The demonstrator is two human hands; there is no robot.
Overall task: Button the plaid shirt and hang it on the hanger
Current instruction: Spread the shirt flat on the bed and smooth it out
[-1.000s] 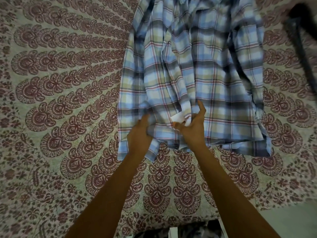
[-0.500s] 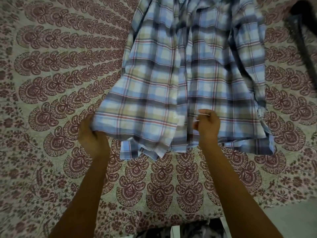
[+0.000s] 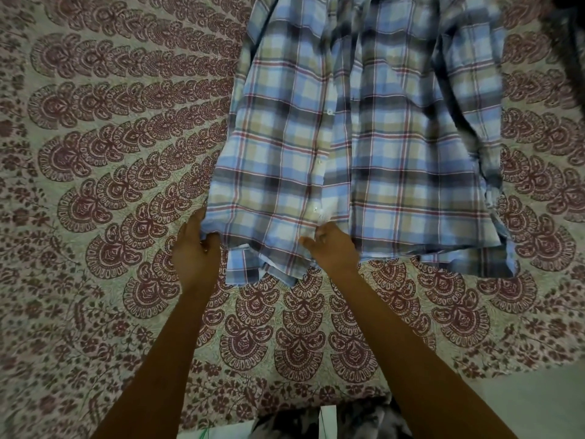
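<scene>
The blue, tan and red plaid shirt (image 3: 373, 134) lies front up on the patterned bedspread, its hem towards me. Small white buttons run down the edge of the left front panel, which overlaps the right panel. My left hand (image 3: 194, 251) grips the lower left corner of the hem. My right hand (image 3: 332, 248) pinches the placket edge just below the lowest visible button. The collar is cut off at the top of the view. No hanger is plainly visible.
A maroon and cream printed bedspread (image 3: 110, 172) covers the whole surface. A dark blurred object (image 3: 566, 36) sits at the top right corner. The bed edge and pale floor (image 3: 538, 403) show at the bottom right.
My left hand pulled the left front panel out to the left and spread it flat, then drew back inward. My right hand shifted slightly along the placket. The shirt front now lies smoother.
</scene>
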